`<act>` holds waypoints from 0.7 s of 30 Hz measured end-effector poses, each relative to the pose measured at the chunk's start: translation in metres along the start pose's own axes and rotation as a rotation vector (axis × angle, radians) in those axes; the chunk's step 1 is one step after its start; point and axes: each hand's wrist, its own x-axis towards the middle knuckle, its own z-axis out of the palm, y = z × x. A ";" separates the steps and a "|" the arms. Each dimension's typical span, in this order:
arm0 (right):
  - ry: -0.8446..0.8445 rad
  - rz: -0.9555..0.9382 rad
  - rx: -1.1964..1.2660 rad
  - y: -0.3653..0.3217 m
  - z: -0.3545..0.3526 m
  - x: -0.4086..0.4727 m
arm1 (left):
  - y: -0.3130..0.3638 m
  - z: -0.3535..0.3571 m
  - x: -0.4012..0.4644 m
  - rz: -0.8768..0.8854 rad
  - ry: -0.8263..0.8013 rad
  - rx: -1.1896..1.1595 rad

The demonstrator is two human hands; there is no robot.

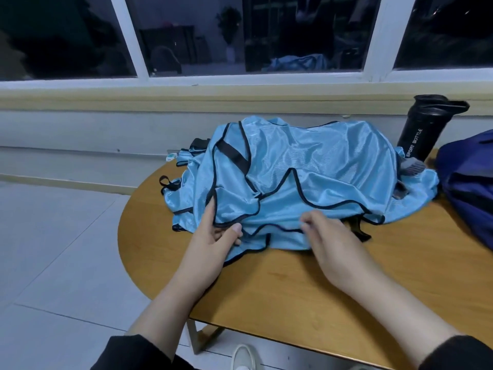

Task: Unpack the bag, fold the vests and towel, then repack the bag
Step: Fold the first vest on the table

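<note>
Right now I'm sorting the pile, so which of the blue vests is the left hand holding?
The topmost vest, draped over the heap: the left hand pinches its black-trimmed edge at the near left side. The vests beneath it only peek out at the left.

Black bottle [424,129], at about two o'clock on the counter [293,289]: white lettering "SPORT BOTTLE" running up its side. No other text is legible in this view.

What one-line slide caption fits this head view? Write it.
Left hand pinches heaped blue vests; right hand rests on them.
</note>
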 end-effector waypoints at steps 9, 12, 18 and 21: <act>-0.120 -0.123 -0.074 0.066 -0.075 -0.053 | 0.002 0.004 0.000 -0.026 -0.036 0.148; -0.178 -0.085 -0.243 0.078 -0.070 -0.074 | 0.001 0.003 0.000 -0.007 0.023 0.236; -0.146 -0.065 -0.251 0.067 -0.049 -0.092 | 0.016 0.009 -0.011 -0.005 -0.081 0.270; -0.069 -0.127 -0.188 0.071 -0.044 -0.085 | 0.016 0.017 -0.016 -0.002 -0.186 0.466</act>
